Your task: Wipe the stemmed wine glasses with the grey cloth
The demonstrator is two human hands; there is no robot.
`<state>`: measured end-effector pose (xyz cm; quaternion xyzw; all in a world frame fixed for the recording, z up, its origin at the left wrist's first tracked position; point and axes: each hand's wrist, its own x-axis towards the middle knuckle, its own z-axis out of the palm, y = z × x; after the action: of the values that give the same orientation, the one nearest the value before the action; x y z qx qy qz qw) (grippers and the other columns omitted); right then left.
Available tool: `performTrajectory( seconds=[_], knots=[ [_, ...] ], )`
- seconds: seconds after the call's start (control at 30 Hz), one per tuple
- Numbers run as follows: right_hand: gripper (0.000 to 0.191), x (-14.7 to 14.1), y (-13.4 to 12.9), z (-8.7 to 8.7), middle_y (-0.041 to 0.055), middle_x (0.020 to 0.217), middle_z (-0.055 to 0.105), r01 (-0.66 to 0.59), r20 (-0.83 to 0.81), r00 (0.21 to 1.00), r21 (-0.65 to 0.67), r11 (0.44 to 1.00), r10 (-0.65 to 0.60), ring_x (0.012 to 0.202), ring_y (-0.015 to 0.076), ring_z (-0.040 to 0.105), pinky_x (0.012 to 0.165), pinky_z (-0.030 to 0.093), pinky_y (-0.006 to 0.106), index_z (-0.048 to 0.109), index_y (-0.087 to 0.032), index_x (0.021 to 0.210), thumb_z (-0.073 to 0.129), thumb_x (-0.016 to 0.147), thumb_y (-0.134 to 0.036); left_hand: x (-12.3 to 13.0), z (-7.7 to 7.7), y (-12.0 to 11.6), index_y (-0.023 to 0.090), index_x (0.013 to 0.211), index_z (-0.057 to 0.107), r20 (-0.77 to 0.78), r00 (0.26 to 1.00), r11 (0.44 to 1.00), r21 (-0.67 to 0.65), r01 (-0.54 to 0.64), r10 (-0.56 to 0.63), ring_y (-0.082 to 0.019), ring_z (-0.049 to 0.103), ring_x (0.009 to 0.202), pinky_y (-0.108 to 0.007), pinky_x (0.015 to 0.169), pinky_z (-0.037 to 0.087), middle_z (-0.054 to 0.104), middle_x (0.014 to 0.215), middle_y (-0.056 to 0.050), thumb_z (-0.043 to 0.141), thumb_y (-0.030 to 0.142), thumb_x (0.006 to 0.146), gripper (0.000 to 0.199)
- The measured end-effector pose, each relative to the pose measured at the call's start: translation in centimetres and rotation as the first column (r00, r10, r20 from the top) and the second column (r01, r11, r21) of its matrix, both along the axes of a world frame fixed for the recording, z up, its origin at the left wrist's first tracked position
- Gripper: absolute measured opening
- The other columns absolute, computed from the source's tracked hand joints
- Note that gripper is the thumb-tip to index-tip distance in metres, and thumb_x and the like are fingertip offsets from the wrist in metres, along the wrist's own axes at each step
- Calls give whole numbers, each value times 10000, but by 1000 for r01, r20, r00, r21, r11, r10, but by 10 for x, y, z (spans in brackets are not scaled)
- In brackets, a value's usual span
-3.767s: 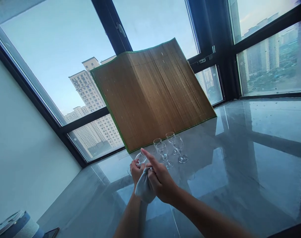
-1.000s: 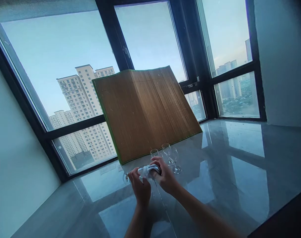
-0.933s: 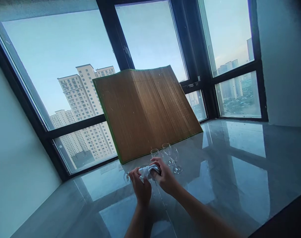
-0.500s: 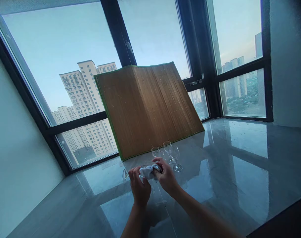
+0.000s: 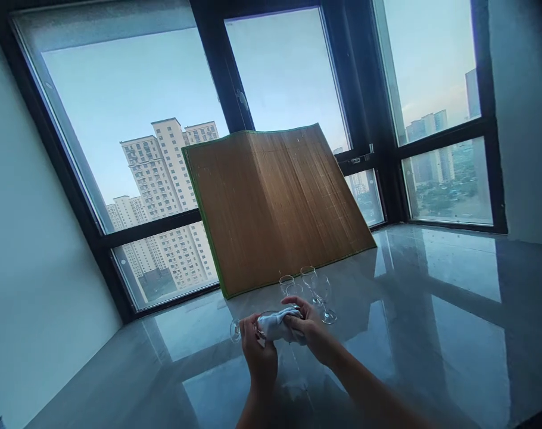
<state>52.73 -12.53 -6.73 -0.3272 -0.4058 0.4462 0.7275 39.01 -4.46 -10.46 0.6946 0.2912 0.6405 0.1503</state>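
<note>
A stemmed glass lies sideways in my left hand, its foot sticking out on the left. The fingers of that hand are closed around the glass near its stem. My right hand presses a white cloth against the bowl, fingers closed on the cloth. Much of the bowl is hidden by cloth and fingers. Just beyond my hands, several clear stemmed glasses stand upright on the glossy grey surface.
A brown woven board with green edging leans against the dark window frame behind the glasses. Pale walls rise at the left and right. Tall buildings show through the windows.
The view has shifted, so the scene sits lower and a little to the right. My right hand has moved slightly on the cloth, and more of the cloth shows over the bowl.
</note>
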Motion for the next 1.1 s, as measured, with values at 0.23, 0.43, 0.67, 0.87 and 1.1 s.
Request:
performTrajectory(
  seconds=[0.23, 0.43, 0.67, 0.87, 1.1],
  knots=[
    [373, 4, 0, 14, -25, 720, 609, 242, 136, 956, 144, 960, -262, 624, 140, 554, 573, 455, 249, 637, -207, 1016, 784, 722, -383, 5, 10, -4, 176, 962, 632, 147, 979, 951, -256, 173, -139, -171, 573, 728, -277, 651, 464, 596, 817, -4, 598, 205, 649, 316],
    [246, 55, -13, 24, 75, 1017, 690, 867, 58, 347, 361, 344, -936, 888, 216, 649, 807, 526, 356, 616, -212, 1045, 644, 865, -378, 18, 9, -20, 178, 973, 634, 379, 876, 769, -449, 455, -297, -63, 389, 477, -210, 455, 310, 536, 722, 52, 634, 246, 613, 366],
    [287, 117, 1, -18, 157, 1127, 686, 954, 220, -45, 300, 24, -974, 1008, 290, 666, 848, 520, 417, 557, -198, 1118, 470, 941, -407, 48, -1, -43, 194, 934, 633, 675, 587, 247, -537, 806, -448, -66, 459, 431, -189, 390, 283, 559, 682, 40, 726, 250, 498, 449],
    [315, 126, 15, -47, 161, 1130, 702, 973, 388, 39, 193, 123, -921, 961, 286, 685, 790, 512, 384, 556, -190, 1164, 413, 946, -367, 61, 0, -45, 187, 936, 619, 656, 609, 97, -642, 761, -446, -81, 566, 521, -178, 477, 394, 611, 750, 13, 801, 174, 488, 484],
    [344, 124, 17, -52, 136, 1127, 703, 983, 443, 88, 104, 149, -892, 925, 271, 686, 742, 484, 352, 542, -201, 1237, 433, 932, -318, 68, -1, -39, 176, 1024, 644, 559, 653, 143, -694, 706, -510, -102, 641, 540, -155, 404, 338, 725, 1002, -84, 900, 313, 531, 573]
  ],
)
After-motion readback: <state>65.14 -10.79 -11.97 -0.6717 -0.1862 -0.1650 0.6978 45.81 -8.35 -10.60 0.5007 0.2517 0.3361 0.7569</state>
